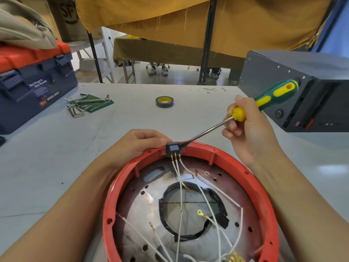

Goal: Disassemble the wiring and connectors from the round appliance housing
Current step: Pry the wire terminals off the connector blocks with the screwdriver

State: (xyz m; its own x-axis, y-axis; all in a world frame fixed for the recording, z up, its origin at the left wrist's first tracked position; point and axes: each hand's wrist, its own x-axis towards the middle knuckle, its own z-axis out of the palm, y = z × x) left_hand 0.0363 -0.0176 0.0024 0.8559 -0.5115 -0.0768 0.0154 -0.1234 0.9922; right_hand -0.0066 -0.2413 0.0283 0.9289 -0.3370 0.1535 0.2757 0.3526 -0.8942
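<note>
Right hand [243, 127] fingers [231, 127] clamp screwdriver [264, 100]; left hand [137, 142] grips housing [113, 195].

Housing [190, 195] cut off below, perhaps half.

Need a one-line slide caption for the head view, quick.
Right hand works a screwdriver tip against the black connector on the red housing, steadied by the left hand.

The housing rim [236, 161] is matt red plastic; its inner plate [143, 208] is shiny, stained metal. The screwdriver [245, 114] has a bright steel shaft and a rubbery handle. The tabletop [94, 144] looks smooth, grey, scuffed.
</note>
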